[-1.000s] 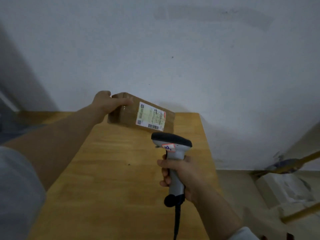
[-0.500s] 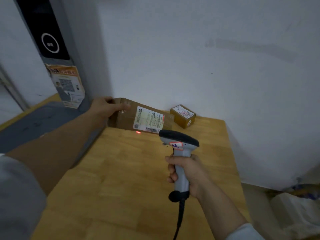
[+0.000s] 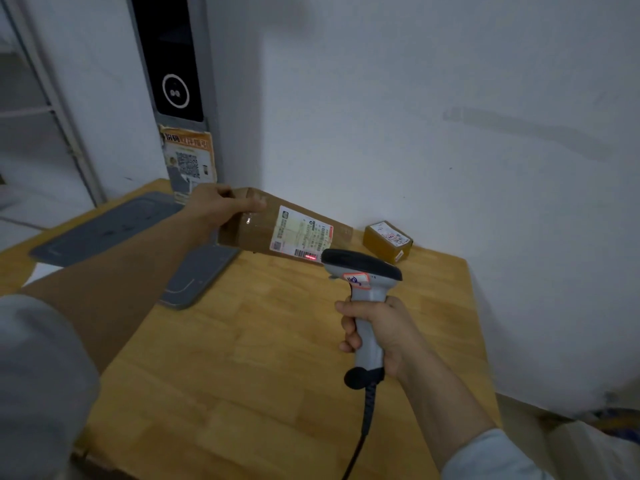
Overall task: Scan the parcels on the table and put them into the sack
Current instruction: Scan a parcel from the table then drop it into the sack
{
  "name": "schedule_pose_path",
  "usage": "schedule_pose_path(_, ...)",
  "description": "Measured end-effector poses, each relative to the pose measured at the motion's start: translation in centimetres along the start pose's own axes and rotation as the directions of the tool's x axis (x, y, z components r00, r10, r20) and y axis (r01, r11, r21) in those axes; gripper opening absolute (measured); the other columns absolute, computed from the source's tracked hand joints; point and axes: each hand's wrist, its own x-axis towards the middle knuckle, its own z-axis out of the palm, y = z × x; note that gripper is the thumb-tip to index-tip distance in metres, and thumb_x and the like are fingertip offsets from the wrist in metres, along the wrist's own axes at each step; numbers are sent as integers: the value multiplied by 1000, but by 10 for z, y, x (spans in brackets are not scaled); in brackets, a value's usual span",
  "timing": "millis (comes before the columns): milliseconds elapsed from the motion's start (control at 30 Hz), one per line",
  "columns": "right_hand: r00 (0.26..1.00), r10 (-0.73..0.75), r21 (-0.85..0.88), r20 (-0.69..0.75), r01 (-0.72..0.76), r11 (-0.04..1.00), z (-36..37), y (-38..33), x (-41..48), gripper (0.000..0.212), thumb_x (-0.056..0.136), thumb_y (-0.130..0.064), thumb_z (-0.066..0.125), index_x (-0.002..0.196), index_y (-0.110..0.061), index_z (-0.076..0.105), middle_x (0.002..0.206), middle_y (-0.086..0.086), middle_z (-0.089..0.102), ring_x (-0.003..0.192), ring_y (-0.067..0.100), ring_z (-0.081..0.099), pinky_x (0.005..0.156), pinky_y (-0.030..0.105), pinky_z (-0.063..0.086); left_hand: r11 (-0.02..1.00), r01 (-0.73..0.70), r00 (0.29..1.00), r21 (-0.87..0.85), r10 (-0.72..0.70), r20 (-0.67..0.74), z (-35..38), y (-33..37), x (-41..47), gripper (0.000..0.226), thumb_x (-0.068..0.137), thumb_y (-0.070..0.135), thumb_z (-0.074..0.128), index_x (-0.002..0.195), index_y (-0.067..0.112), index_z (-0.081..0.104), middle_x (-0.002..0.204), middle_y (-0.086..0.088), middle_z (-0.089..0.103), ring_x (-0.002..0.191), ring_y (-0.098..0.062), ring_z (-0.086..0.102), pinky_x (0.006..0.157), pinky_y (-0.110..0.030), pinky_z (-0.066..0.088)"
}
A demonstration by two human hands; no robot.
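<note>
**Item 1 — long, flat brown cardboard parcel** [image 3: 249,233], fitted with a white printed shipping label [image 3: 301,232].

Location: held clear of the light wooden table [image 3: 259,358], above its far side near the white wall. It is tilted, with the labelled face turned toward the wearer.

Hold: the parcel's left end is gripped by the left hand [image 3: 214,206], thumb laid along the front face and fingers curled behind. The right hand [image 3: 377,337] is wrapped round the handle of the grey corded barcode scanner with a black head [image 3: 363,268]. A red scan line [image 3: 310,258] is thrown on the barcode at the label's lower corner.

Handling, as judged: stiff and light, since it is carried level by one end alone. The glossy taped faces are likely slick, so a grip across the narrow width, thumb opposed to fingers, is advised. No fragility can be told.

**Item 2 — small brown cardboard box** [image 3: 388,239] with a white label. It rests on the table by the wall, apart from Item 1 and not yet taken up.

Sack: not plainly made out.
</note>
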Motion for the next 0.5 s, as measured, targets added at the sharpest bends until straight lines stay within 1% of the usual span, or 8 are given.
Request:
schedule_pose_path(100, 1000, -6, -6, 13, 6, 1000, 7, -1, -1, 20, 82, 0, 68, 67, -3, 55, 50, 11, 50, 37, 18, 40, 46, 28, 49, 1000, 1, 1000, -18, -1, -19, -12, -2, -4, 50, 65, 26, 85, 108, 7, 66, 102, -7, 69, 96, -23, 66, 85, -34, 53)
schedule_pose_path(167, 1000, -9, -12, 22, 10, 1000, 12, -1, -1, 20, 82, 0, 68, 67, -2, 55, 50, 11, 50, 36, 18, 40, 46, 28, 49, 999, 3, 999, -32, -4, -39, -20, -2, -8, 54, 65, 24, 85, 111, 5, 65, 103, -7, 69, 97, -23, 65, 86, -35, 53)
schedule_pose_path(267, 999, -6, -22, 48, 7, 1000, 20, -1, 0, 20, 82, 0, 67, 68, -3, 54, 50, 11, 49, 37, 18, 39, 46, 28, 49, 999, 4, 998, -51, -7, -61, -31, -4, -12, 54, 66, 24, 85, 112, 6, 63, 107, -8, 68, 99, -25, 65, 92, -40, 52)
schedule_pose_path(433, 996, -1, -8, 85, 2, 1000, 30, 2, 4, 16, 82, -1, 68, 72, -2, 56, 51, 12, 50, 36, 17, 41, 46, 29, 50, 996, 15, 996, -89, -23, -86, -50, -8, -22, 50, 66, 25, 84, 109, 11, 64, 107, -6, 68, 99, -23, 65, 90, -38, 53)
schedule_pose_path(500, 995, -4, 34, 96, 1, 999, 34, 3, 7, 13, 81, -1, 70, 76, 0, 59, 54, 14, 55, 37, 18, 45, 48, 30, 52, 994, 33, 996, -104, -42, -83, -59, -13, -27, 50, 68, 26, 83, 111, 9, 64, 106, -8, 68, 98, -24, 65, 85, -37, 54)
